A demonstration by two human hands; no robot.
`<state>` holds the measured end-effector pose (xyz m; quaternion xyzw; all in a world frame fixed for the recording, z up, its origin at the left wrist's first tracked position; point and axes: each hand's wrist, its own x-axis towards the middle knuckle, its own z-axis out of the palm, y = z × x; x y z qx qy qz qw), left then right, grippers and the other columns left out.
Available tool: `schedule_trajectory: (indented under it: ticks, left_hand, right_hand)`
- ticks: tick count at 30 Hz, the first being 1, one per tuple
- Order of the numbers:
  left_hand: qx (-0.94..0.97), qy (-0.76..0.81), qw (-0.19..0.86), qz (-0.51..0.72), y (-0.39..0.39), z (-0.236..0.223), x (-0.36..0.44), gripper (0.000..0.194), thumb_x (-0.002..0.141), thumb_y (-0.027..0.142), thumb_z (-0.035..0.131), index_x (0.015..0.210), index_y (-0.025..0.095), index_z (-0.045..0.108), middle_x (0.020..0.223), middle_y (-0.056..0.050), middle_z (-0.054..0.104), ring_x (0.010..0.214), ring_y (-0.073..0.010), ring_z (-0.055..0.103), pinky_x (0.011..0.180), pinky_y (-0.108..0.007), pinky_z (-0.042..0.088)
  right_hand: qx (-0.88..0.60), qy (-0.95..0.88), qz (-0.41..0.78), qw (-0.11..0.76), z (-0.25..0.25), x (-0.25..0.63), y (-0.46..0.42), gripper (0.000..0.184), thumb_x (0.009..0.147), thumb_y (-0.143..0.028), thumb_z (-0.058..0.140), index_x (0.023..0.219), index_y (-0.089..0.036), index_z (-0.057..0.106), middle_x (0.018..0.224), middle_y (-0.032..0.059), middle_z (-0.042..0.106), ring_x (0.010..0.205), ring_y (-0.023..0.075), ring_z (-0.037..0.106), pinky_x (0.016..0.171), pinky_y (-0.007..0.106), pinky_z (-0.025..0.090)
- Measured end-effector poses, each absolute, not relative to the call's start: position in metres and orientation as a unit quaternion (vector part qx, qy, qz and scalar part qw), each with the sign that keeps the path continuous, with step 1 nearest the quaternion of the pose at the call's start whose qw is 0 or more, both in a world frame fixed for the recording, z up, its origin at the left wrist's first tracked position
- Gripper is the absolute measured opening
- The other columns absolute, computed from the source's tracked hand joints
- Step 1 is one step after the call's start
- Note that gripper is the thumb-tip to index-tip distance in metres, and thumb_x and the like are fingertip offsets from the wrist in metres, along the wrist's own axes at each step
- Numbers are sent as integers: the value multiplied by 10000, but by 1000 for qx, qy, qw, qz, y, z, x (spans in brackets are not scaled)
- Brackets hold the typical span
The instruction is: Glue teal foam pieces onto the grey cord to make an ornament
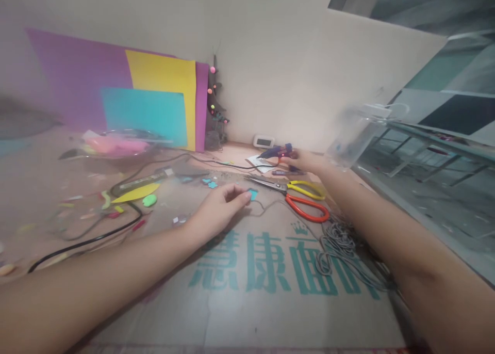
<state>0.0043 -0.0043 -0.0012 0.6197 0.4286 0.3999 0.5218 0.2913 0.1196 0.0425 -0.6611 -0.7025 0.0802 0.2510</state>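
Low over the cardboard, my left hand [222, 207] is closed in a pinch on a small blue piece [253, 194], and a thin grey cord [266, 207] trails from near it. At the back, my right hand [305, 162] closes around a dark blue glue gun [275, 151] with a small red light; blur softens the fingers there. White paper [260, 163] lies under its nozzle. Between my hands rest scissors [307, 209] with one red and one yellow handle. Small blue flower-like cutouts [212, 184] lie beyond my left hand.
A coil of grey cord [340, 243] lies beside my right forearm. Black cable [88, 238] crosses the left side among coloured scraps, a yellow leaf shape [137, 193] and a green piece [149, 200]. Coloured sheets [154, 116] lean on the wall near a small white display [264, 141].
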Motion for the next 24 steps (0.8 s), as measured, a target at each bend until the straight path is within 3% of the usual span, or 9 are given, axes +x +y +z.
schedule_trajectory:
  ticks: [3, 6, 8, 10, 12, 14, 17, 20, 24]
  left_hand:
    - [625, 430, 515, 399, -6, 3, 4, 264, 809, 416, 639, 792, 158, 586, 642, 33, 522, 562, -88, 460, 529, -212, 357]
    - [628, 419, 511, 411, -8, 5, 5, 271, 801, 423, 642, 786, 159, 583, 671, 19, 553, 597, -96, 492, 544, -207, 372]
    - [626, 421, 509, 414, -9, 6, 5, 268, 793, 418, 645, 775, 160, 577, 678, 14, 564, 610, -101, 501, 553, -207, 374]
    - [627, 425, 508, 411, -9, 7, 5, 271, 789, 419, 641, 760, 159, 570, 673, 16, 563, 607, -103, 494, 555, -211, 367]
    - [629, 423, 508, 408, -9, 8, 4, 285, 789, 434, 635, 760, 158, 569, 671, 18, 561, 603, -103, 486, 551, -214, 358]
    - [631, 420, 509, 408, -9, 7, 4, 290, 792, 442, 632, 776, 157, 579, 677, 17, 566, 605, -105, 487, 546, -215, 358]
    - [630, 426, 505, 407, -8, 7, 3, 279, 796, 432, 631, 793, 156, 589, 683, 13, 573, 609, -108, 491, 539, -215, 362]
    - [637, 432, 492, 407, -8, 7, 4, 274, 788, 428, 630, 766, 160, 582, 663, 15, 561, 608, -113, 487, 548, -219, 363]
    - [657, 433, 481, 386, -8, 4, 4, 268, 796, 432, 615, 759, 169, 577, 620, 24, 541, 572, -114, 469, 533, -221, 349]
  right_hand:
    - [-691, -676, 19, 254, 54, 298, 101, 385, 761, -484, 684, 929, -139, 656, 896, 137, 703, 848, 262, 631, 758, 366, 462]
    - [-657, -688, 1, 307, 64, 284, 66, 310, 817, -476, 624, 891, -175, 641, 878, 85, 693, 789, 206, 620, 720, 336, 478]
    - [-602, -705, 118, 356, 64, 262, 37, 300, 826, -464, 621, 936, -185, 630, 886, 57, 697, 633, 135, 594, 623, 293, 494]
    - [-547, -706, 270, 358, 59, 237, 8, 294, 836, -404, 623, 1045, -198, 607, 1050, 77, 695, 519, 81, 551, 533, 273, 501]
    - [-507, -689, 405, 322, 48, 215, -14, 427, 824, -355, 640, 1220, -241, 528, 1262, 113, 625, 473, 65, 552, 442, 262, 492]
    - [-487, -676, 480, 275, 35, 201, -25, 588, 810, -351, 661, 1342, -279, 421, 1333, 124, 577, 483, 74, 587, 419, 259, 500]
    - [-499, -678, 478, 250, 22, 195, -25, 459, 819, -350, 641, 1241, -222, 514, 1019, 59, 697, 484, 80, 568, 397, 215, 445]
    - [-508, -697, 432, 263, 18, 198, -20, 197, 836, -343, 605, 897, -157, 633, 653, -20, 614, 502, 82, 524, 441, 193, 401]
    - [-508, -710, 358, 331, 13, 203, -18, 196, 844, -359, 594, 848, -168, 634, 636, -34, 580, 542, 101, 521, 519, 227, 426]
